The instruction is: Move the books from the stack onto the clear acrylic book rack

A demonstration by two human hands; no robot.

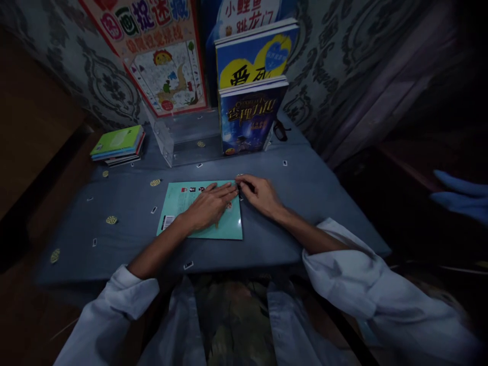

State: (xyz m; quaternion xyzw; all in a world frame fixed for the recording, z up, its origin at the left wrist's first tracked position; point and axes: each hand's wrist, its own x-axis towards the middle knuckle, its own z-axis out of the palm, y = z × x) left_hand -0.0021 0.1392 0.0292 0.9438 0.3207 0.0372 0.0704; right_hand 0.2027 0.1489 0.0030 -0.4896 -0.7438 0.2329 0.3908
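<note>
A teal book [179, 206] lies closed and flat on the table, a barcode at its lower left corner. My left hand [209, 204] rests flat across it, fingers stretched out toward the upper right corner. At that corner my right hand [261, 194] has its fingers curled, thumb and forefinger closed at the book's edge. The two hands' fingertips nearly meet there and hide the corner itself.
Behind the book stands a clear acrylic rack [168, 140] with an orange picture book [168, 61], a blue-and-yellow book [255, 56] and a dark blue book [249, 119]. A small book stack [119, 145] is left, dark glasses [281, 131] right. A blue glove-like shape [461, 195] shows far right.
</note>
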